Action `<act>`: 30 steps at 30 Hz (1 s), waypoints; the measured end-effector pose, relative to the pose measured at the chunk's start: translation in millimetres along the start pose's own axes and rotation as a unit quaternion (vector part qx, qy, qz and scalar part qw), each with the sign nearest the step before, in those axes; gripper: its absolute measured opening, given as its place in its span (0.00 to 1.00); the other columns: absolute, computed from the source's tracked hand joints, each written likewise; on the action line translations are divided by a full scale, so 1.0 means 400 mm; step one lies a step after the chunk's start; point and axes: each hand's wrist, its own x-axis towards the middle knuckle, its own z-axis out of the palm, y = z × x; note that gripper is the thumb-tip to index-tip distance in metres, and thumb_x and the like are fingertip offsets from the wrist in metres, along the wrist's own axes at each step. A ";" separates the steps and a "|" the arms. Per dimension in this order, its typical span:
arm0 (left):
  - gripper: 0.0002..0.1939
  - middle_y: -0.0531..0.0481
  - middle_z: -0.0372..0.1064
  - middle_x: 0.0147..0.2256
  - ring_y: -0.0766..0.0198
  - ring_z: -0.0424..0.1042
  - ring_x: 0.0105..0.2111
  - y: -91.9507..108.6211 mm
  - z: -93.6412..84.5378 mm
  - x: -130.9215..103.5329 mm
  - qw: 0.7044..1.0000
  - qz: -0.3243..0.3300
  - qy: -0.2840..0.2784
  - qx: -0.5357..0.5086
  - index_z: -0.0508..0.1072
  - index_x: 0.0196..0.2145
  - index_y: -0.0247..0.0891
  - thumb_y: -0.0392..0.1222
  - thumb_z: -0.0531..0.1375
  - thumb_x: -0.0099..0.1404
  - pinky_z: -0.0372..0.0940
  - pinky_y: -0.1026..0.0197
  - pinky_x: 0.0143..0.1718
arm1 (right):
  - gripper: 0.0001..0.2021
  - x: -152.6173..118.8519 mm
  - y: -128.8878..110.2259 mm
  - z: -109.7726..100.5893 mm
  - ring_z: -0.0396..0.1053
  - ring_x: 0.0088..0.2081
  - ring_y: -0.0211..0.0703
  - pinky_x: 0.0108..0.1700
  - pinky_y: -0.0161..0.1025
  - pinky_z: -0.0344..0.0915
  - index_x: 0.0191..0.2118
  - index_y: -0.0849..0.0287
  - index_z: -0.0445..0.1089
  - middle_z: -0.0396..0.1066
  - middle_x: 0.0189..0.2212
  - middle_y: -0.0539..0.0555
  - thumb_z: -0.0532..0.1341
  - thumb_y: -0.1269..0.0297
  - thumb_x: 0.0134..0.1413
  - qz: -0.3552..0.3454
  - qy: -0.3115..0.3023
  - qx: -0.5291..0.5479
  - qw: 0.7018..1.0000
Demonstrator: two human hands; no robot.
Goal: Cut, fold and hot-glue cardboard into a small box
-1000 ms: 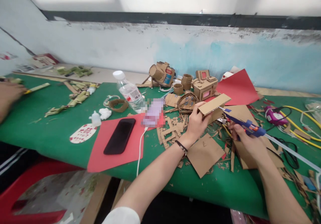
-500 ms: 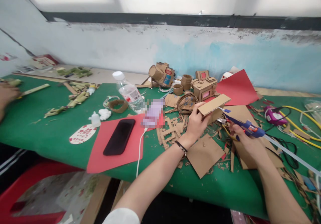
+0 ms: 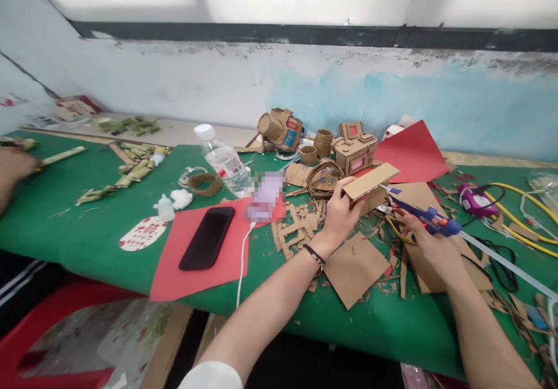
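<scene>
- Barely anything is shifting since the earlier frames: both hands are keeping their pose, while a co-worker's hand (image 3: 15,171) is lying slightly farther left than in the first.
- Left hand (image 3: 342,211) is reaching forward, its fingers clamping the folded cardboard piece (image 3: 370,184) above the table; the hand is hiding its near end.
- Right hand (image 3: 429,243) is coming in from the right, fingers curling around the blue glue gun (image 3: 429,220) and partly covering its grip. Its nozzle is pointing at the cardboard's right edge; whether they are touching, I cannot tell.
- Cardboard scraps (image 3: 300,226) and a flat cardboard square (image 3: 357,270) are lying below the left hand; two cardboard cameras (image 3: 279,130) are standing behind.
- Leftward, a tilted bottle (image 3: 224,165) is standing beyond a black phone (image 3: 207,238) resting on red paper (image 3: 165,270).
- Green cloth (image 3: 100,220) is covering the table before a stained wall (image 3: 174,81); a red chair (image 3: 52,313) is standing at lower left.
</scene>
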 end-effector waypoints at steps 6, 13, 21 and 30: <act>0.12 0.39 0.72 0.59 0.55 0.79 0.56 0.006 -0.001 0.004 1.000 0.007 0.010 -0.004 0.72 0.56 0.39 0.42 0.62 0.78 0.75 0.54 0.59 | 0.28 0.000 -0.007 -0.005 0.77 0.44 0.65 0.48 0.52 0.69 0.28 0.52 0.73 0.79 0.32 0.59 0.63 0.28 0.48 0.025 -0.002 -0.031 0.999; 0.12 0.39 0.72 0.59 0.55 0.78 0.57 0.006 -0.001 0.003 1.000 0.006 0.011 -0.003 0.72 0.56 0.39 0.42 0.62 0.78 0.75 0.54 0.59 | 0.28 -0.005 -0.026 -0.006 0.78 0.41 0.64 0.47 0.52 0.69 0.29 0.51 0.73 0.80 0.30 0.57 0.63 0.27 0.44 0.059 0.019 -0.025 0.998; 0.12 0.38 0.72 0.59 0.54 0.79 0.57 0.008 -0.004 0.005 1.000 -0.002 0.005 -0.005 0.72 0.56 0.39 0.42 0.62 0.78 0.76 0.53 0.59 | 0.30 0.001 -0.012 -0.010 0.78 0.42 0.66 0.45 0.53 0.70 0.29 0.50 0.75 0.80 0.30 0.58 0.61 0.26 0.47 0.034 0.027 -0.054 0.998; 0.12 0.39 0.73 0.58 0.55 0.79 0.57 0.009 -0.004 0.005 1.000 0.001 0.002 0.006 0.72 0.56 0.39 0.43 0.61 0.79 0.76 0.53 0.59 | 0.27 0.011 0.008 -0.017 0.78 0.35 0.61 0.36 0.49 0.70 0.23 0.49 0.73 0.79 0.27 0.58 0.61 0.31 0.55 0.015 0.013 -0.054 0.998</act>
